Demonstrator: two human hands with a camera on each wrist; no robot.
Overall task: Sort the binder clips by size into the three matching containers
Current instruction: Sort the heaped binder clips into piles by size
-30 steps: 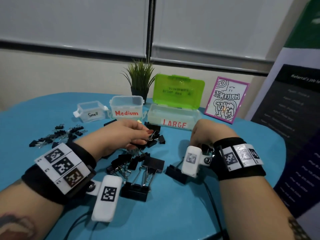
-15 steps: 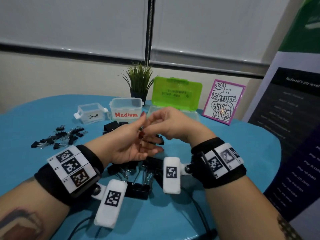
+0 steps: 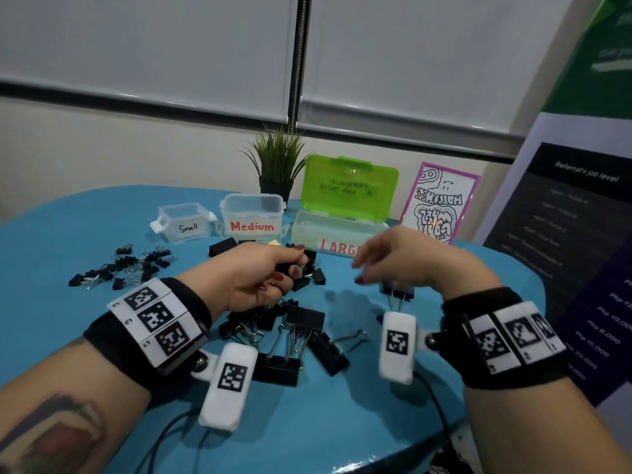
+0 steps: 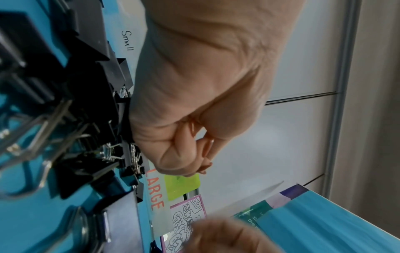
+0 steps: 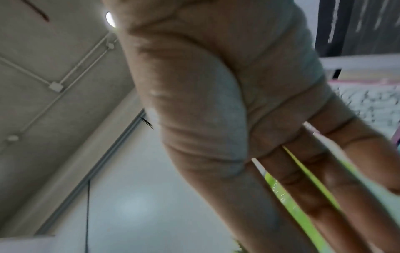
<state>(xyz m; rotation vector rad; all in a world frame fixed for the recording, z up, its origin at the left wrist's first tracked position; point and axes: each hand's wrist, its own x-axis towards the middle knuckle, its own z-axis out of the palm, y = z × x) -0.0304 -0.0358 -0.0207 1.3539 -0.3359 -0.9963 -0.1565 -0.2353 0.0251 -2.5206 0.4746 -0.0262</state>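
Note:
My left hand [image 3: 289, 268] hovers over the back of the central pile, thumb and curled fingers pinching a black binder clip [image 3: 284, 267]. In the left wrist view the left hand [image 4: 194, 154] shows as a tight fist. My right hand [image 3: 362, 265] hangs in front of the Large container [image 3: 328, 230], fingers loosely extended, holding nothing; the right wrist view shows its fingers [image 5: 303, 179] straight. The Small container [image 3: 183, 222] and the Medium container [image 3: 252, 217] stand to the left of it. Large and medium clips [image 3: 290, 336] are heaped between my wrists.
Several small clips [image 3: 123, 268] are scattered at the left. One large clip [image 3: 396, 292] stands under my right hand, and a loose wire handle [image 3: 352, 336] lies nearby. The green lid [image 3: 350, 186] stands open; a potted plant [image 3: 277, 165] and a framed drawing [image 3: 437, 203] sit behind.
Half a second ago both hands met over the pile around one clip. They have since parted: the right hand moved right, empty, and the left keeps the clip.

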